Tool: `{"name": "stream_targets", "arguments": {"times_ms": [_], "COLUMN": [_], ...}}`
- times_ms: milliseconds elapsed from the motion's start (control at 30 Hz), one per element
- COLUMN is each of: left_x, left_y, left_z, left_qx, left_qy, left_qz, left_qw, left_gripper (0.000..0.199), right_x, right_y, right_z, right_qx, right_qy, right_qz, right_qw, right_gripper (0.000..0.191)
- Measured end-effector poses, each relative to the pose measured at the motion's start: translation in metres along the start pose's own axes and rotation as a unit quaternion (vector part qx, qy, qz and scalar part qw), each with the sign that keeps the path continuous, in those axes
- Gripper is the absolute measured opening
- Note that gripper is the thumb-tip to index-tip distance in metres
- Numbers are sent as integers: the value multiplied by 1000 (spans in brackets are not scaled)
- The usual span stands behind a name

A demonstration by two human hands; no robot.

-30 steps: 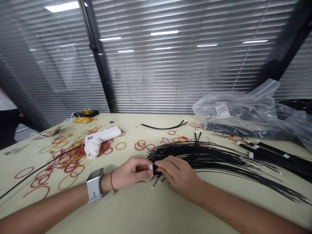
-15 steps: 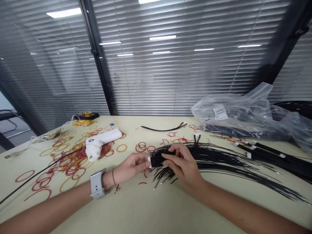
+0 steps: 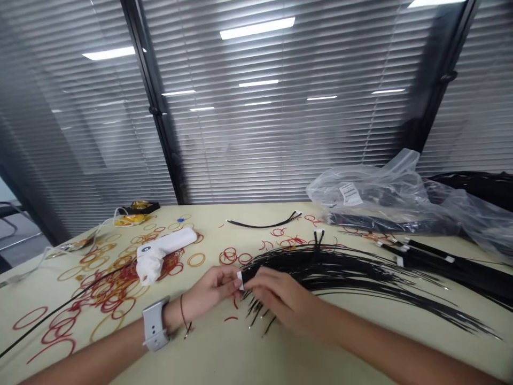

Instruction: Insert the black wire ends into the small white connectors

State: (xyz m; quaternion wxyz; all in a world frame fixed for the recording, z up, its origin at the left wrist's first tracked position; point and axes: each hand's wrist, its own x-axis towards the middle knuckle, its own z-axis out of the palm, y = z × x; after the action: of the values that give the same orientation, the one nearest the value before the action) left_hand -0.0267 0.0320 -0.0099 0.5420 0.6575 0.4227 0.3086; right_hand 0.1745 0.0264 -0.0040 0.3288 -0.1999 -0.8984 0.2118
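- left hand (image 3: 210, 292): fingers (image 3: 231, 279) pressed together with the thumb, pinching the white tag (image 3: 240, 280) at the gathered end of the black cable bundle (image 3: 328, 267)
- right hand (image 3: 280, 298): just right of the tag, fingers curled down over the strands; can't tell if they're gripping
- bundle: on the worktop (image 3: 216, 353), in front of the person, strands fanning right, loose tips poking out below the hands
- left wrist: white smartwatch (image 3: 154, 324), thin cord bracelet (image 3: 183, 313)
- left of the hands: red and tan rubber bands (image 3: 110, 289) scattered, a long black cable (image 3: 68, 307) lying across them
- white pistol-shaped tool (image 3: 164, 248) on the bands, nozzle end wrapped in white tissue
- far edge: single black cable (image 3: 262, 224)
- right: tagged cable bundles (image 3: 444, 270), beside a clear plastic bag (image 3: 368, 190) with a white label (image 3: 350, 193)
- behind the worktop: window blinds (image 3: 256, 123)
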Motion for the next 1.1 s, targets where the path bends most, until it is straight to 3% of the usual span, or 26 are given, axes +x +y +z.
{"name": "stream_targets", "arguments": {"times_ms": [100, 200, 367, 500, 667, 767, 900, 1100], "left_x": [0, -1, 0, 1, 0, 0, 1, -1], "left_y": [0, 0, 1, 1, 2, 2, 0, -1], "left_z": [-1, -1, 0, 0, 1, 2, 3, 4], "left_qx": [-1, -3, -1, 12, 29, 32, 24, 27], "left_qy": [14, 25, 33, 44, 43, 35, 15, 2], "left_qz": [-19, -29, -27, -31, -29, -25, -1, 5], "left_qw": [1000, 999, 999, 998, 998, 999, 1000, 1000], "left_gripper": [29, 30, 30, 31, 31, 29, 26, 20], "right_x": [2, -1, -6, -5, -4, -5, -7, -9], "right_y": [4, 10, 6, 4, 18, 20, 16, 13], "right_z": [-10, -14, -17, -14, 4, 13, 14, 13], "right_qx": [10, -37, -108, -121, -53, -51, -69, -85], "right_qy": [-60, -131, -132, -104, 52, 105, 124, 101], "right_qz": [54, 58, 36, 50, 116, 143, 152, 141], "right_qw": [997, 989, 985, 986, 990, 983, 978, 981], "right_gripper": [22, 17, 15, 16, 12, 12, 13, 12]}}
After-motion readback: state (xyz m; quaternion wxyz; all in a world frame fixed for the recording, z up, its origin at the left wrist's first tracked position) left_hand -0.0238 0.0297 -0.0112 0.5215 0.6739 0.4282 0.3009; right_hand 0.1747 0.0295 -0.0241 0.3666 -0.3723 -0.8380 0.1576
